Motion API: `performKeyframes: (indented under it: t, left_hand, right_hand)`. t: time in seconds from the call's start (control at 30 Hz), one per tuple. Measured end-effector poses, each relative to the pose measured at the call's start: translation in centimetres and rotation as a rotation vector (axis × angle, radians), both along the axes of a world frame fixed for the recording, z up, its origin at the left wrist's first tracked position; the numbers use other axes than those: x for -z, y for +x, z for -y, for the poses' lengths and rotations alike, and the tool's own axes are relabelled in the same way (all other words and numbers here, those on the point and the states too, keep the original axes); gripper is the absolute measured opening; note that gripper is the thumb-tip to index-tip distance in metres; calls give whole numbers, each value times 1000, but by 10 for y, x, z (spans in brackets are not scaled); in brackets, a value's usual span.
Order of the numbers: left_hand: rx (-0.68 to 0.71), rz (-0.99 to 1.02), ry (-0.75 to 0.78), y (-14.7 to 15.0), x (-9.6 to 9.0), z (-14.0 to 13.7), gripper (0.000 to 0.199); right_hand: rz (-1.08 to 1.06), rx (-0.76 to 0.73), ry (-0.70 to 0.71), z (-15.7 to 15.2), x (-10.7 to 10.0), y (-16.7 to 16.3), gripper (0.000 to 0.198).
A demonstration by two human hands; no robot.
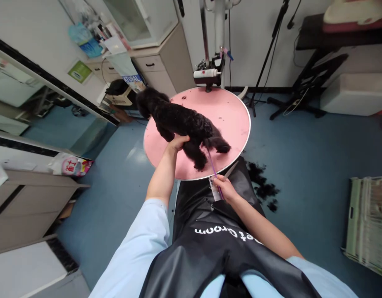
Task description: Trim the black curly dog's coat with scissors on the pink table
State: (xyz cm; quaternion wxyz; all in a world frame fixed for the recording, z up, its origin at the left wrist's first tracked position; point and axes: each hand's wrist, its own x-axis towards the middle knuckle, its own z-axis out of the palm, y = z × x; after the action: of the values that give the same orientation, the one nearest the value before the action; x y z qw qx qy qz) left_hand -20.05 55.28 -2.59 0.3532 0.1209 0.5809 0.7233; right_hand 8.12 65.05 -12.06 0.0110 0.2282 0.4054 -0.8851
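A black curly-coated dog (181, 120) stands on a round pink grooming table (231, 109), its head toward the left and its rear toward me. My left hand (179, 142) holds the dog by its underside, just ahead of a hind leg; the fingers are partly hidden in the coat. In my right hand (225, 187) is a purple grooming comb (212, 161), its toothed end touching the fur of the hind leg. The same hand also holds a pair of scissors (231, 169), with the blades pointing away to the right.
At the table's far edge, a white bottle (206, 73) lies in a holder on the post. Cut black hair (262, 182) is scattered on the blue floor. A wire cage (367, 223) stands at right, cabinets (26, 207) at left, and a tripod (268, 54) behind.
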Motion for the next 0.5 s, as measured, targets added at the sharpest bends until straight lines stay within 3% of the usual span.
performKeyframes:
  t: [0.07, 0.13, 0.23, 0.3, 0.4, 0.5]
  left_hand:
    - [12, 6, 30, 4, 1, -11, 89]
    - [3, 40, 35, 7, 2, -19, 85]
    - [0, 93, 41, 7, 4, -27, 83]
    - [2, 108, 46, 6, 6, -31, 76]
    - [-12, 121, -6, 5, 9, -33, 58]
    - [19, 170, -100, 2, 12, -32, 43]
  right_hand:
    - [-82, -77, -130, 2, -5, 5, 31]
    - [-104, -33, -225, 3, -6, 13, 31]
    - [29, 124, -199, 5, -5, 19, 31]
    - [45, 60, -248, 6, -6, 19, 31]
    - [-142, -65, -398, 4, -9, 25, 28]
    - [-185, 39, -419, 2, -6, 33, 27]
